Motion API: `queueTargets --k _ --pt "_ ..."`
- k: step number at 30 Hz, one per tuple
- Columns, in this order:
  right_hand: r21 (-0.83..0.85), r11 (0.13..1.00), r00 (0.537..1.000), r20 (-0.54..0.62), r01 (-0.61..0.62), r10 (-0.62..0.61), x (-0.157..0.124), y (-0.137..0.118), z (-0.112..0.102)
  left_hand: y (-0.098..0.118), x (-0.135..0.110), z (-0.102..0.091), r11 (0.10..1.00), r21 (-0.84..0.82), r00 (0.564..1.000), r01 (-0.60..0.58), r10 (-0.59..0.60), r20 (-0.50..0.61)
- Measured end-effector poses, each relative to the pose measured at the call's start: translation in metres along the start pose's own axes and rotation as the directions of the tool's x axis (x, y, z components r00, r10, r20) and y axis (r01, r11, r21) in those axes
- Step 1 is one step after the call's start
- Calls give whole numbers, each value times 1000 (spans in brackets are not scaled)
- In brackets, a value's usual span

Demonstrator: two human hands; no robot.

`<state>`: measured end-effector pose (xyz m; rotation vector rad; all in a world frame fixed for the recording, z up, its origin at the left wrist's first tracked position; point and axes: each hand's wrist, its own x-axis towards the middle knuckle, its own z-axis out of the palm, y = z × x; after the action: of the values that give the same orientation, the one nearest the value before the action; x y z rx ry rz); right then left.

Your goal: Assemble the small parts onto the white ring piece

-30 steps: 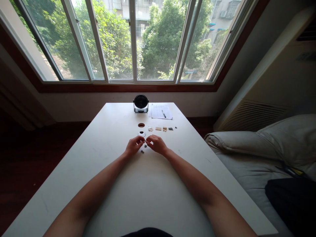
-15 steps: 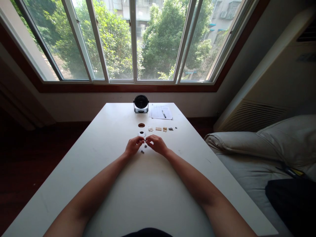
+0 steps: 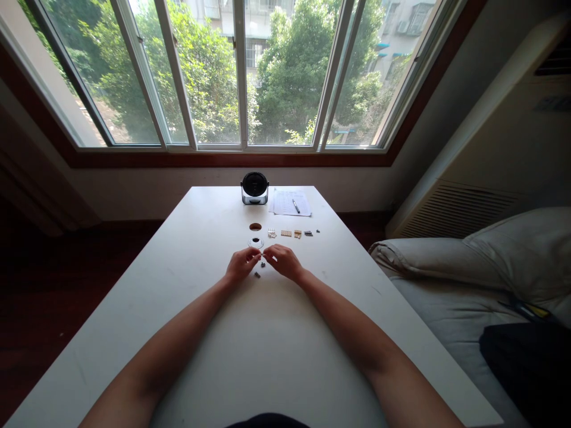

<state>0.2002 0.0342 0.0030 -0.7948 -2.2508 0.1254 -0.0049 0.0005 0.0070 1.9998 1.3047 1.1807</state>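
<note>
My left hand (image 3: 243, 263) and my right hand (image 3: 284, 261) meet above the middle of the white table (image 3: 263, 356). The fingertips of both are pinched close together around something small and pale, too tiny to name. Just below the fingers lie a small dark piece (image 3: 263, 265) and a small grey piece (image 3: 257, 274). A ring-shaped disc (image 3: 251, 243) with a dark centre rests right behind my left fingers. To the right behind my hands runs a row of small parts: white pieces (image 3: 272, 233), tan pieces (image 3: 286, 233), golden-brown pieces (image 3: 298, 233) and dark grey pieces (image 3: 308, 233).
A round black device on a stand, likely a small fan (image 3: 254, 185), stands at the table's far edge. Beside it lie paper sheets (image 3: 285, 203) with a pen (image 3: 296, 205). A round brown opening (image 3: 256, 227) shows behind the disc. A padded sofa (image 3: 428, 285) borders the right side.
Both hands stay almost in place, with only slight finger movement at the pinched piece. The loose parts on the table have not moved.
</note>
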Motion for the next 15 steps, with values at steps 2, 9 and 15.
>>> queueTargets --k 2,9,15 --pt "-1 1000 1000 2 -1 1 0 0 0 0 0 0 1000 8 1000 -10 10 -2" --pt "29 1000 1000 -24 8 -7 -1 1 1 0 0 1 1000 26 1000 -8 8 -2" --pt "49 999 1000 -16 3 -2 -1 -1 0 0 -1 0 1000 20 1000 1 0 -17"
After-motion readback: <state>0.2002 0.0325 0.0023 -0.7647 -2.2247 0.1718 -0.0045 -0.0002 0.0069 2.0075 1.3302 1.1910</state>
